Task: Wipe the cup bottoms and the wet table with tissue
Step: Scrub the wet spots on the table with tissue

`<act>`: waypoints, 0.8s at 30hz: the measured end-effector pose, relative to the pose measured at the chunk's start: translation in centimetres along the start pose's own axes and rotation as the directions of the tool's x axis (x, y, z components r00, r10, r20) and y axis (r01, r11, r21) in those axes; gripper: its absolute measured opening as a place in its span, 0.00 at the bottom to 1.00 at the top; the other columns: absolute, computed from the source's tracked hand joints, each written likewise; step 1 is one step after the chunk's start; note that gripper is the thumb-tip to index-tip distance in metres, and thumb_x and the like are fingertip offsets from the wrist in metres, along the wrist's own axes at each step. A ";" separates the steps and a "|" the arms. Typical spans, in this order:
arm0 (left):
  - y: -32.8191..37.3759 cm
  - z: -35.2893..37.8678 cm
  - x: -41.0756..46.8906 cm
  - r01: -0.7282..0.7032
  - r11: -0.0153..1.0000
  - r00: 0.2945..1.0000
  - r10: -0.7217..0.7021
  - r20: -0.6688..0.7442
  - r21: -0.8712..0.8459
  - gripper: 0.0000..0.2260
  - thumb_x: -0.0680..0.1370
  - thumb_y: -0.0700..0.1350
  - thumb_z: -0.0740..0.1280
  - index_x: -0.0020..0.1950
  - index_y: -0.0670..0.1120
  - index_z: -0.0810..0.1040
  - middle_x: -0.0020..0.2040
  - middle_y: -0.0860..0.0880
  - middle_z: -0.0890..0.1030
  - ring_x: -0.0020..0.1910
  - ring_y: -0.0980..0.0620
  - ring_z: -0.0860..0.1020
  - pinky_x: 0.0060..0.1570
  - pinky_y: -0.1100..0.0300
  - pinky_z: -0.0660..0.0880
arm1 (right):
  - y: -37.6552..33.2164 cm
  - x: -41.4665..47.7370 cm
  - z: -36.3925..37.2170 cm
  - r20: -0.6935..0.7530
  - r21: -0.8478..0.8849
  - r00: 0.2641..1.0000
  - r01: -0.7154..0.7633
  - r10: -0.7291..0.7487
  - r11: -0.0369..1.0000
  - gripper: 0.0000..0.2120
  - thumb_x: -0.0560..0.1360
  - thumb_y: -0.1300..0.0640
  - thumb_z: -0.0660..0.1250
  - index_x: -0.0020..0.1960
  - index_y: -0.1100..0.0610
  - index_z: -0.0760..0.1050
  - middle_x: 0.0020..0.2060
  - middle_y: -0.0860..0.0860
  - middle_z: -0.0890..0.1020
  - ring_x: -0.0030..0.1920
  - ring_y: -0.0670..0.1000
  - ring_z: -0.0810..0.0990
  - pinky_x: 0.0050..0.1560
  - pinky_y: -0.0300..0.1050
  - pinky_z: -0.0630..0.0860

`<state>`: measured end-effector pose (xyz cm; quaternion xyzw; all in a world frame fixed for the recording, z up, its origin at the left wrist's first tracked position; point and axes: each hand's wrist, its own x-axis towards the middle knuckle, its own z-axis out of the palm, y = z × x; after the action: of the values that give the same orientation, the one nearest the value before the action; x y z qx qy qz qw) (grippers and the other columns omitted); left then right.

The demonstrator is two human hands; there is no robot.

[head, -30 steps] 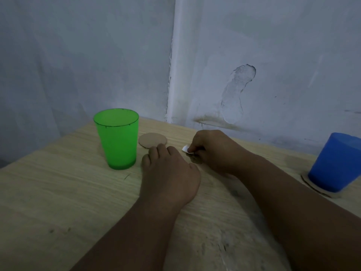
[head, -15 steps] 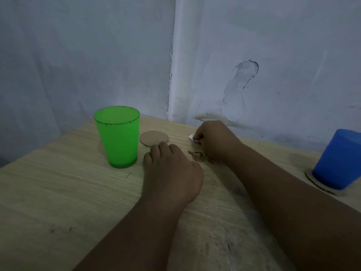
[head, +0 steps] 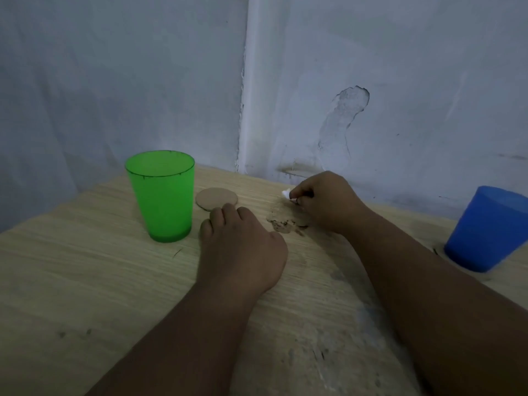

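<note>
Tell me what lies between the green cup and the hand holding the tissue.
Head view: a round brown coaster lies flat on the table between the green cup and the right hand pinching the tissue; beyond it, bare wood.

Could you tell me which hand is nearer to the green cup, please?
Left. The left hand lies just right of the green cup; the right hand, pinching tissue, is farther right.

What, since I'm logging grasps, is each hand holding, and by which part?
The right hand pinches a small white tissue wad at its fingertips, most of it hidden. The left hand rests on the table, holding nothing.
</note>
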<state>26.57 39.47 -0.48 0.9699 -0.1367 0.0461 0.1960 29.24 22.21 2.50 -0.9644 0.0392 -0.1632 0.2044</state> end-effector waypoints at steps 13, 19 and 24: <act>0.1 0.2 0.0 -0.009 0.999 1.000 0.009 0.003 0.044 0.23 0.80 0.56 0.54 0.67 0.43 0.69 0.70 0.43 0.67 0.70 0.43 0.63 0.70 0.47 0.59 | -0.3 2.5 2.3 0.112 -0.181 0.989 0.116 -0.097 0.977 0.08 0.77 0.65 0.66 0.49 0.62 0.85 0.52 0.49 0.85 0.52 0.49 0.82 0.50 0.31 0.74; 0.0 0.1 -0.1 -0.004 0.998 1.000 0.004 0.002 0.058 0.23 0.80 0.56 0.54 0.68 0.43 0.69 0.71 0.43 0.67 0.71 0.43 0.63 0.71 0.47 0.59 | 0.0 -0.7 0.9 0.122 -0.071 0.949 0.301 -0.291 0.951 0.07 0.78 0.59 0.68 0.49 0.55 0.86 0.42 0.45 0.82 0.43 0.42 0.77 0.42 0.23 0.64; 0.1 0.1 -0.1 -0.009 0.998 1.000 0.008 0.007 0.063 0.22 0.80 0.55 0.53 0.68 0.43 0.69 0.71 0.43 0.67 0.70 0.43 0.63 0.70 0.47 0.59 | -0.8 -2.0 -0.8 0.174 0.052 0.975 0.130 -0.137 0.990 0.08 0.77 0.60 0.68 0.52 0.53 0.85 0.49 0.44 0.84 0.47 0.40 0.79 0.44 0.23 0.69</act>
<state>26.44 39.36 -0.52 0.9752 -0.1400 0.0480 0.1646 27.07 22.89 2.87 -0.9712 -0.0475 -0.0910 0.2150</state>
